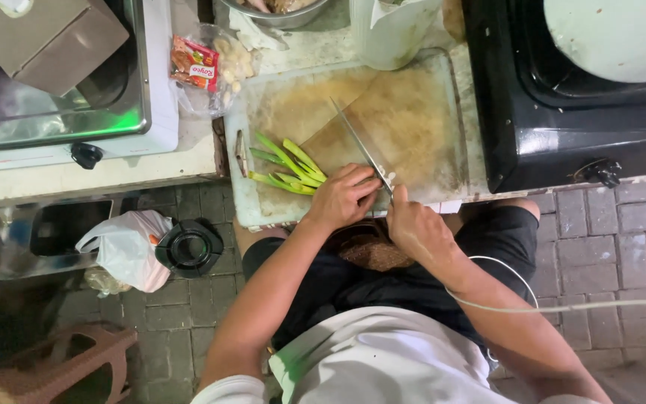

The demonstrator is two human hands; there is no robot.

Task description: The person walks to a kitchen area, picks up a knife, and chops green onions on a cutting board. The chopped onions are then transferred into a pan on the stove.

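Several green onion stalks lie on a worn, stained cutting board. My left hand presses down on their near ends at the board's front edge. My right hand grips the handle of a long knife. Its blade runs diagonally up and to the left across the board, right beside my left fingers. The handle is hidden inside my fist.
A black stove with a white pan stands right of the board. A white jug, a metal bowl and a bag of garlic sit behind it. A white plastic bag lies on the brick floor.
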